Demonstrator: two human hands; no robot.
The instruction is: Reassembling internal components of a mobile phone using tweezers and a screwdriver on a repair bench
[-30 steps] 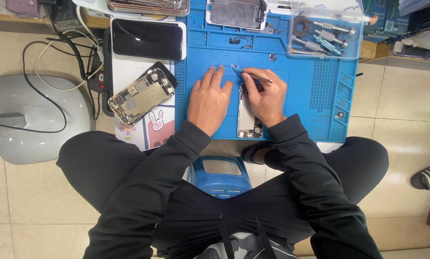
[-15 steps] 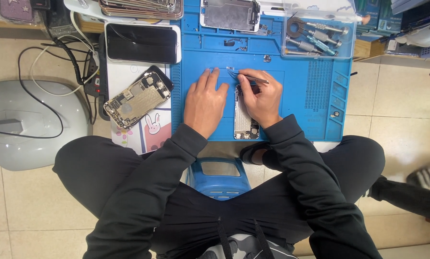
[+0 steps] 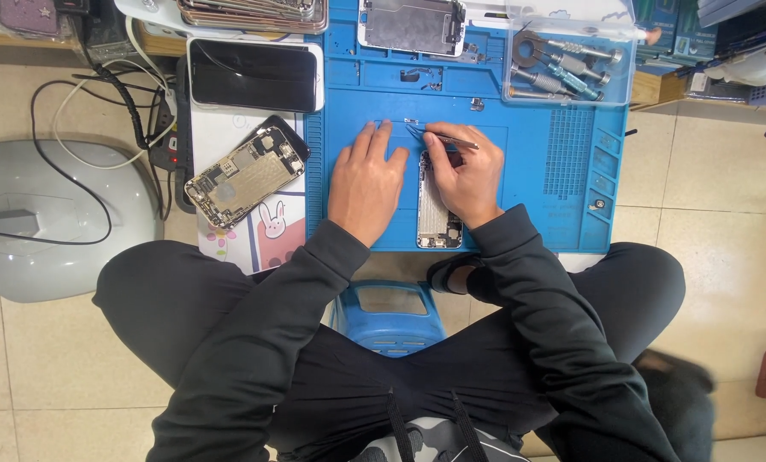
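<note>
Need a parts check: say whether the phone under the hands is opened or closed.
Opened: the silver phone shell on the blue mat shows bare internals.

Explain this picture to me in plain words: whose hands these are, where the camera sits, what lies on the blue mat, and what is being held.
The camera sits on a person's head, looking down at their own lap and hands. The left hand rests flat on a blue work mat. The right hand pinches thin metal tweezers over an opened phone lying on the mat. A clear tray of small screwdrivers sits at the mat's far corner. Left of the mat lie another opened phone and a phone with a dark screen.
</note>
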